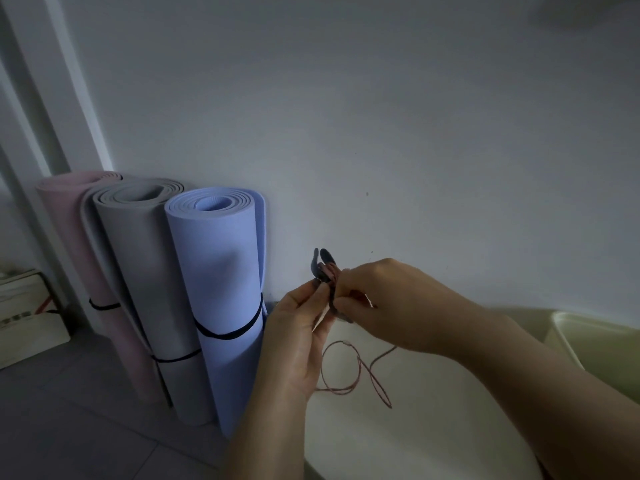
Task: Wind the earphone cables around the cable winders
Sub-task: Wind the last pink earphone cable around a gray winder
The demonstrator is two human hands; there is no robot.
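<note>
On the floor at far left, pale boxes (27,317) stand stacked, their contents hidden from this angle; beside them a pink mat (69,237), a grey mat (138,265) and a lilac mat (221,271) stand rolled and upright against the wall (381,116), each cinched with a black band. Right of the mats, your left hand (298,334) is raised above the edge of the pale worktop (415,438), its fingers pinched together on the lower end of a dark cable winder (323,266), whose curved prongs rise above both hands. Your right hand (381,299) meets it from the other side, fingers curled tight on the reddish earphone cable (349,370) just where it joins the winder. Several turns appear to be wrapped on the winder's waist, while a long loose length drops from your hands and lies in open loops on the worktop below, so the winding looks to be in mid-course, with a good share left to take up. The next turn likely calls for a steady hold on the winder while your right hand carries the slack round the waist under light tension, watching that the crossed loops below do not snag or knot as they feed. At far right a cream tub (561,327) sits on the worktop; only its rim and part of one inner wall show, and what it holds cannot be told.
</note>
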